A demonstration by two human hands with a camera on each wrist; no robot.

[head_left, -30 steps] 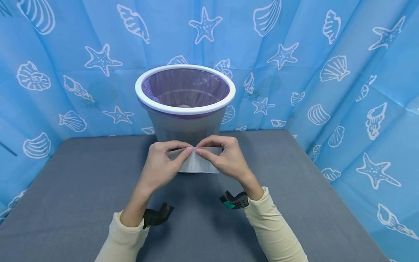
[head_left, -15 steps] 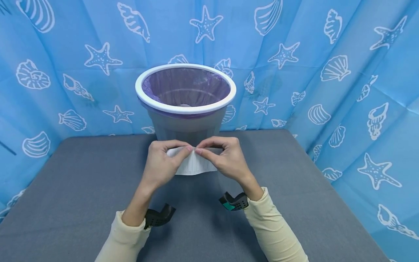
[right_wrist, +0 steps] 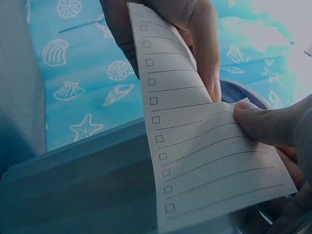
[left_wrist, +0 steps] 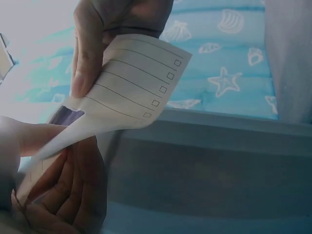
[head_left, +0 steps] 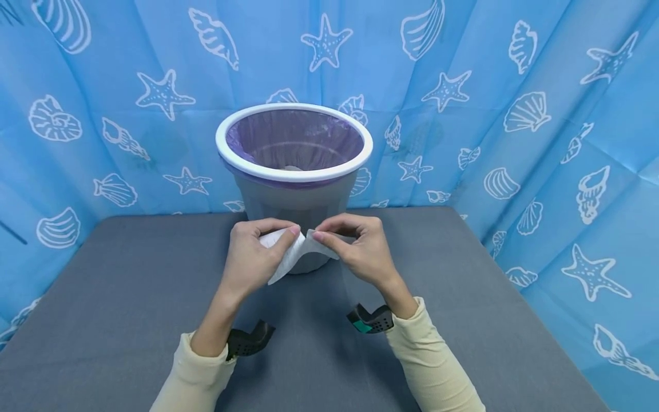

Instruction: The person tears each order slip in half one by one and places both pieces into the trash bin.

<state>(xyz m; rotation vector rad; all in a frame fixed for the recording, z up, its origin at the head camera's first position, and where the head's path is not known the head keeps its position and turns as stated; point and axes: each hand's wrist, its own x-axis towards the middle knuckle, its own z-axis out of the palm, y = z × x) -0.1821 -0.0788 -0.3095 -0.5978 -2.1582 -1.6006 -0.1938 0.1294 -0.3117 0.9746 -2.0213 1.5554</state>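
Both hands pinch the top edge of a lined checklist sheet [head_left: 288, 260], which has a column of small boxes along one side. My left hand [head_left: 251, 257] grips one half between thumb and fingers; my right hand [head_left: 362, 249] grips the other. A short tear runs into the edge between the thumbs, and the two halves twist in different directions. The right wrist view shows the sheet [right_wrist: 180, 131] with its ruled lines bending near the thumb. In the left wrist view the half of the sheet [left_wrist: 131, 83] by the right hand [left_wrist: 92, 53] stands tilted up.
Just beyond the hands stands a grey trash bin [head_left: 293, 200] with a white rim [head_left: 293, 174] and a purple liner [head_left: 309, 131]; something whitish shows inside. The grey table [head_left: 154, 286] reaches a blue seashell curtain [head_left: 391, 57] behind and to the right.
The sheet hung nearly flat with the thumbs close together. Now the fingertips are slightly farther apart, a tear has opened at its top edge, and its halves have twisted.
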